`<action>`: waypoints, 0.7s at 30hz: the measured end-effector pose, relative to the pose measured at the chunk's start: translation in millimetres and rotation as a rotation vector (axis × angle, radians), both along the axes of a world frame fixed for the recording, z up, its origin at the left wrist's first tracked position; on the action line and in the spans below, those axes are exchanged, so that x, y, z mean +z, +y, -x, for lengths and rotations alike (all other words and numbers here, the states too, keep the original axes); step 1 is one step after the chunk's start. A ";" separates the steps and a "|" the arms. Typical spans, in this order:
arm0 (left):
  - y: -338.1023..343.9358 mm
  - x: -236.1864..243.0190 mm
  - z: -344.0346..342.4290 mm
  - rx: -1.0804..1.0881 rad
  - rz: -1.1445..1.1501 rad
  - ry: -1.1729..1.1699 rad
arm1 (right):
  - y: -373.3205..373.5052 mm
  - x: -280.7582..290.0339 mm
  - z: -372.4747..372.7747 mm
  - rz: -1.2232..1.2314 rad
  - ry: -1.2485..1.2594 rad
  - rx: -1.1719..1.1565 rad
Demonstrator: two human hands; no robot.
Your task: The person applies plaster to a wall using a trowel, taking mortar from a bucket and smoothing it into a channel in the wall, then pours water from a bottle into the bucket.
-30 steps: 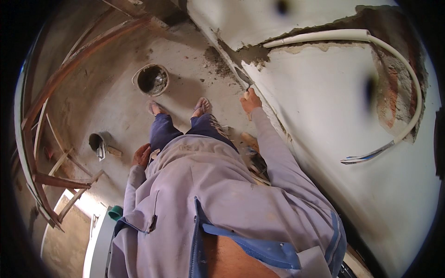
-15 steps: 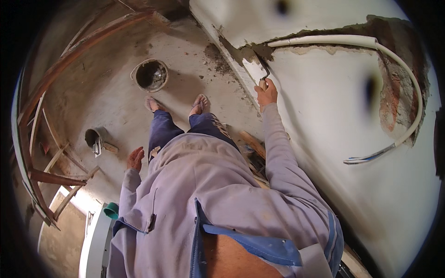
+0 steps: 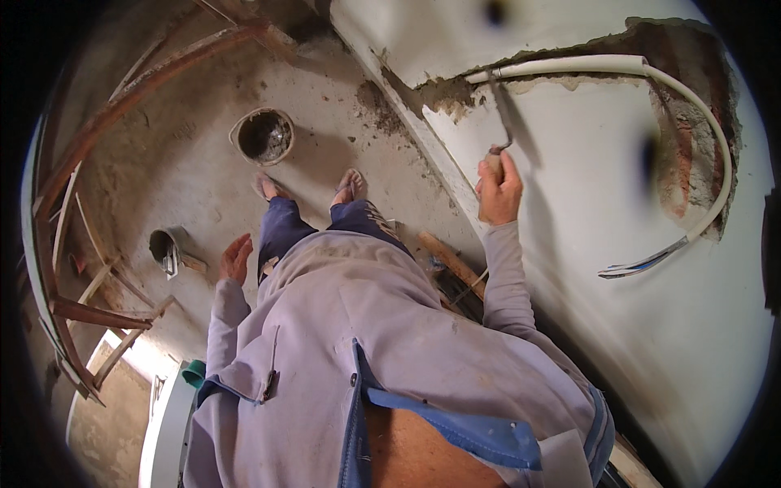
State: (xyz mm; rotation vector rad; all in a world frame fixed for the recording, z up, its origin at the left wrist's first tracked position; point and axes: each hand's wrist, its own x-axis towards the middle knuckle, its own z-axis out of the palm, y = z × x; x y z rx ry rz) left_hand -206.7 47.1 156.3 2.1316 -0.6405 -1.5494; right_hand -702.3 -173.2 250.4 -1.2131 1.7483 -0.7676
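Note:
My right hand (image 3: 500, 193) is closed around the handle of a trowel (image 3: 499, 104). The blade, seen nearly edge-on, lies by the mortar-smeared groove (image 3: 449, 91) in the white wall (image 3: 586, 163). Out of that groove runs a pale conduit (image 3: 569, 67), which bends down past broken brick (image 3: 683, 167) and ends in loose wires (image 3: 639, 268). My left hand (image 3: 236, 260) hangs beside my thigh with its fingers stretched out, holding nothing. A bucket (image 3: 265, 137) with grey mortar in it stands on the floor just beyond my feet.
To my left a smaller bucket (image 3: 169, 244) lies tipped, with tools at its mouth. Reddish curved frame pieces (image 3: 138, 98) and wooden bars occupy the far left. Pieces of wood (image 3: 455, 259) lie between my legs and the wall. Mortar crumbs (image 3: 378, 106) dot the floor along the wall's foot.
My right hand has moved right and slightly nearer with the trowel, whose blade has shifted right along the groove. My left hand has risen slightly.

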 end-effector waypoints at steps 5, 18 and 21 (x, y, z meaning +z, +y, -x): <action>35.6 -36.3 -7.3 -0.076 -0.072 0.046 | -16.4 -116.3 5.6 0.004 0.477 0.190; 7.5 -26.2 -9.2 -0.008 -0.008 0.013 | 13.6 -30.4 1.5 0.062 0.117 -0.040; 13.9 -41.5 -11.5 -0.164 0.020 0.080 | 6.0 -47.4 -8.1 -0.006 0.339 0.173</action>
